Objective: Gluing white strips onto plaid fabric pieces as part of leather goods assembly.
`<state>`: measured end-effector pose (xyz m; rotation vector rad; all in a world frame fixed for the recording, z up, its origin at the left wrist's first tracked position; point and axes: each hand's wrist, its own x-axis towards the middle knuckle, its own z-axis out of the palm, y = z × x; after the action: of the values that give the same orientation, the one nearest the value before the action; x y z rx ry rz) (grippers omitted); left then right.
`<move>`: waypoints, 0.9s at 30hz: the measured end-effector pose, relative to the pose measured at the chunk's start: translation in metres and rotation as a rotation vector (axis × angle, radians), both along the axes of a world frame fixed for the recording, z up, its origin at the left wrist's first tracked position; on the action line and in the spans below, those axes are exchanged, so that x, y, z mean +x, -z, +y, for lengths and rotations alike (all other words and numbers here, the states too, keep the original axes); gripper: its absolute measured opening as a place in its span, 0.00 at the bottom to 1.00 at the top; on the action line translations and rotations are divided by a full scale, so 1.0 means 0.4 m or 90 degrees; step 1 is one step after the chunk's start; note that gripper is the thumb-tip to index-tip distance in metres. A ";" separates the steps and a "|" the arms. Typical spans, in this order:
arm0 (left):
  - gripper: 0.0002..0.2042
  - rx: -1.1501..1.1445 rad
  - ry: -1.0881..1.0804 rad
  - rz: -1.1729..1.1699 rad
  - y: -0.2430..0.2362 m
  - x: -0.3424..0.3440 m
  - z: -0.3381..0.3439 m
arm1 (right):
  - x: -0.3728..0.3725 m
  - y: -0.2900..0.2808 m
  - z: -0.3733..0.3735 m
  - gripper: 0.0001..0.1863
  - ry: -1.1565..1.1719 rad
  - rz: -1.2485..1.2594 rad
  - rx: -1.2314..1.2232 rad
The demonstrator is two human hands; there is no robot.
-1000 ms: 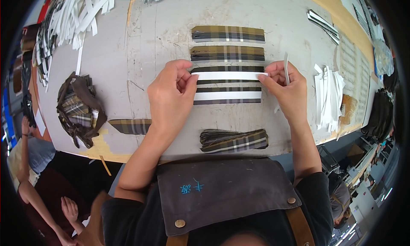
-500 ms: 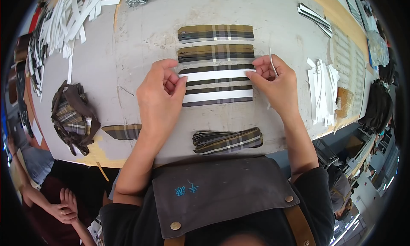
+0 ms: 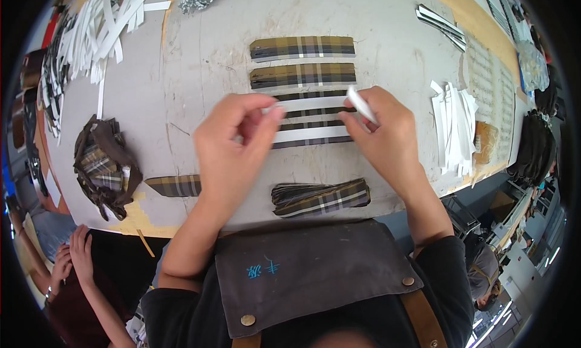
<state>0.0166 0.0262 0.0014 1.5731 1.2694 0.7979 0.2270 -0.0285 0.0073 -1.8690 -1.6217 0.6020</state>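
Several plaid fabric strips in olive, black and grey lie in a column before me. The top plaid strip (image 3: 333, 47) and the one below it (image 3: 336, 74) are bare. Along the third lies a white strip (image 3: 315, 102), and another white strip (image 3: 311, 134) runs along the lowest. My left hand (image 3: 236, 136) is over their left ends, thumb and forefinger pinched together; whether something small is between them is unclear. At the right ends, my right hand (image 3: 387, 130) is closed on a loose white strip (image 3: 361, 105), its end pointing up.
Folded plaid strips (image 3: 321, 198) lie near the front edge, a single plaid piece (image 3: 174, 186) left of them. A tied fabric bundle (image 3: 104, 166) sits at left. White strips are piled far left (image 3: 103, 27) and right (image 3: 454, 127). A co-worker's hands (image 3: 72, 260) show lower left.
Both hands have lifted off the white strip on the third plaid piece. The left moved right; the loose white strip in the right hand has swung toward the middle.
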 end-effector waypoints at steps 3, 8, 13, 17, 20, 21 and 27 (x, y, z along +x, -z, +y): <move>0.05 -0.189 0.082 -0.203 -0.042 0.042 -0.005 | -0.036 -0.025 -0.002 0.12 -0.105 -0.068 0.070; 0.03 -0.296 0.089 -0.314 -0.015 0.025 0.003 | -0.013 -0.049 0.007 0.11 -0.136 0.174 -0.093; 0.02 -0.288 0.055 -0.260 -0.002 -0.015 0.027 | 0.069 -0.037 0.015 0.07 -0.035 0.353 -0.263; 0.03 -0.277 0.004 -0.238 0.007 -0.018 0.051 | 0.087 -0.025 0.039 0.04 0.022 0.396 -0.216; 0.02 -0.244 -0.009 -0.155 0.011 -0.018 0.066 | 0.078 -0.011 0.063 0.04 0.052 0.402 -0.172; 0.02 -0.244 -0.011 -0.155 0.013 -0.018 0.066 | 0.077 -0.012 0.066 0.04 0.050 0.403 -0.173; 0.04 -0.231 0.004 -0.249 0.013 -0.025 0.069 | 0.086 -0.015 0.067 0.05 0.033 0.416 -0.204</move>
<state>0.0065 0.0537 -0.0038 1.0693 1.0508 0.7751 0.2614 -0.0016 0.0132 -1.6583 -1.0861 1.3464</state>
